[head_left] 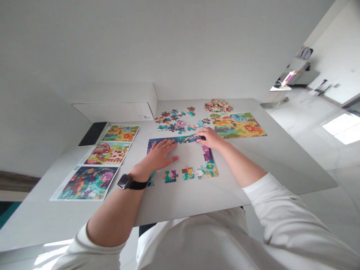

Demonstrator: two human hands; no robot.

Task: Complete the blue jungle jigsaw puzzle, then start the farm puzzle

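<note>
On the worktop (pixel 281 161), the frame (pixel 206 153) lay before me, my left hand (pixel 162 153) over its back-left part and my right hand (pixel 210 137) at its back-right corner. Two single pieces (pixel 188 173) sat apart along its near side. Loose pieces (pixel 180 126) were scattered behind the frame; to their right was a pile (pixel 218 105), with a whole puzzle (pixel 239 125) in front of it. To my left, three pictures (pixel 108 153) lay in a column, the phone (pixel 92 134) left of the farthest, the box (pixel 112 111) behind.

Left hand (pixel 160 154) lies palm down, thumb (pixel 172 159) splayed, pointing toward two o'clock; right hand (pixel 210 137), fingers (pixel 200 133) bent, points toward ten o'clock.
</note>
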